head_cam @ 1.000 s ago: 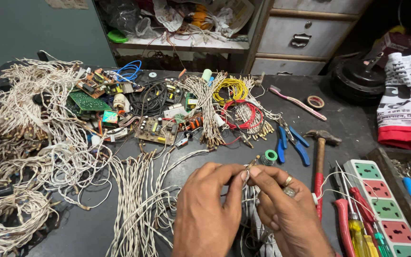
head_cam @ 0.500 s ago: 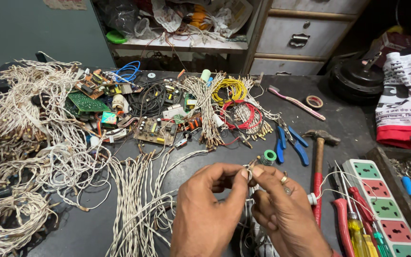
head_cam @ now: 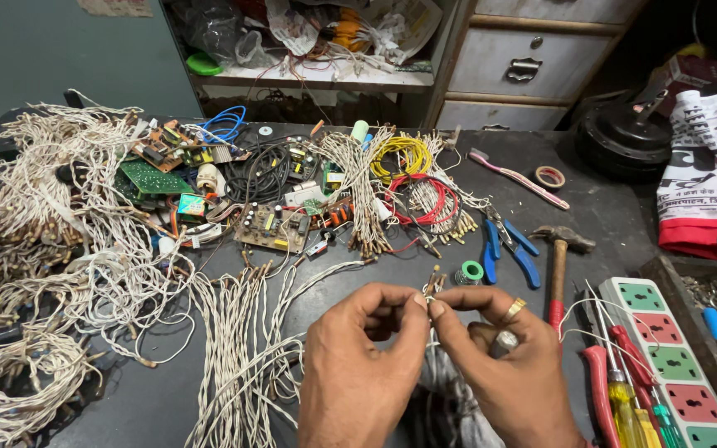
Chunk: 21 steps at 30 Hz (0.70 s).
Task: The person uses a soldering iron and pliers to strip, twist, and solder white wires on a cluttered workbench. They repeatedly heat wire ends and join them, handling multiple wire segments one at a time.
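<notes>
White twisted wire (head_cam: 51, 274) fills the left half of the frame, heaped in tangles on the dark table (head_cam: 624, 216), with straighter lengths running down the lower centre. Circuit boards (head_cam: 271, 226) and red and yellow coils sit in the upper middle; a hammer (head_cam: 559, 270), blue pliers (head_cam: 508, 249) and a white power strip (head_cam: 665, 365) lie along the right. From my seat I see both hands low in the centre. My left hand (head_cam: 358, 373) and right hand (head_cam: 508, 373) meet fingertip to fingertip, each pinching the same short wire bundle (head_cam: 433, 286). Its brown tips poke upward, tilted slightly right, long axis pointing away from me toward the top of the frame. Neither hand is nearer; the bundle sits squarely between them, the rest trailing down out of sight behind the fingers
</notes>
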Available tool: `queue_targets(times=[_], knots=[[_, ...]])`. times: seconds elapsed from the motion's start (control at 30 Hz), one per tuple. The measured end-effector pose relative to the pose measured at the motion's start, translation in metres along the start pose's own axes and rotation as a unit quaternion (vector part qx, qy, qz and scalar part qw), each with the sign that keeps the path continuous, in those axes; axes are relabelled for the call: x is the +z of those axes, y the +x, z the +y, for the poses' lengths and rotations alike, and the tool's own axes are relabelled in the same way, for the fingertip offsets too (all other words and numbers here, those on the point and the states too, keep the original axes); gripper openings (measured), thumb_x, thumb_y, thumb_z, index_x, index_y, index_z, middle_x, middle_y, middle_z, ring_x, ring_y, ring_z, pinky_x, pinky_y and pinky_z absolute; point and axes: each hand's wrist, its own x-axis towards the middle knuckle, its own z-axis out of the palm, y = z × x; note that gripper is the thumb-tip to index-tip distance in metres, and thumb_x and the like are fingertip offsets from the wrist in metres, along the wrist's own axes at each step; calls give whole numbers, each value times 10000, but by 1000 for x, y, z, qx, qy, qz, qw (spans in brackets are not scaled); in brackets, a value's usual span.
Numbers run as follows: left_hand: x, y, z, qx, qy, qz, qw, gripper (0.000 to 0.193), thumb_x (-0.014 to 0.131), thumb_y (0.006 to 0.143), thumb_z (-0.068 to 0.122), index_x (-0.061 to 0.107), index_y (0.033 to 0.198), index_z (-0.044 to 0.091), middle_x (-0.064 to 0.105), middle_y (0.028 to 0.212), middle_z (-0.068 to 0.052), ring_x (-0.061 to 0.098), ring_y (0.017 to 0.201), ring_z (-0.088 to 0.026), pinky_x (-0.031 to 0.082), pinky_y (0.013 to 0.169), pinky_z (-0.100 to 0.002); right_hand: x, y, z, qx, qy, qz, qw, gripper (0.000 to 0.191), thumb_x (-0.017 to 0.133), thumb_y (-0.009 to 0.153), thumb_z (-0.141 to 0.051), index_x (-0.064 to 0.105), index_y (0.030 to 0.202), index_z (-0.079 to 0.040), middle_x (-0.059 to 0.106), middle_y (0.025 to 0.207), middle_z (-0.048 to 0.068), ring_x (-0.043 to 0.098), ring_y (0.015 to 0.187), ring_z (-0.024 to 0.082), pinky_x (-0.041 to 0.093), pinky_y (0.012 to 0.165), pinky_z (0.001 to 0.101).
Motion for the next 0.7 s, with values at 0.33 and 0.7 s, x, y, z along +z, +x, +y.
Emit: queue_targets(times=[0.33,0.7], knots=[[0,2,0,-15,-12,15,1000,262,710,850,345,776,949,112,805,748,-42,778,698,-126,576,632,-305,0,-1,7,-18,60,-17,998,210,767,898,-124,787,1077,-15,529,599,-39,344,445,10,235,397,226],[-1,1,2,22,0,7,1000,264,699,859,348,767,969,117,812,775,-58,810,748,-144,583,621,-326,3,3,-14,159,164,-32,973,214,736,862,-125,800,1016,7,593,619,-5,337,403,42,212,367,259]])
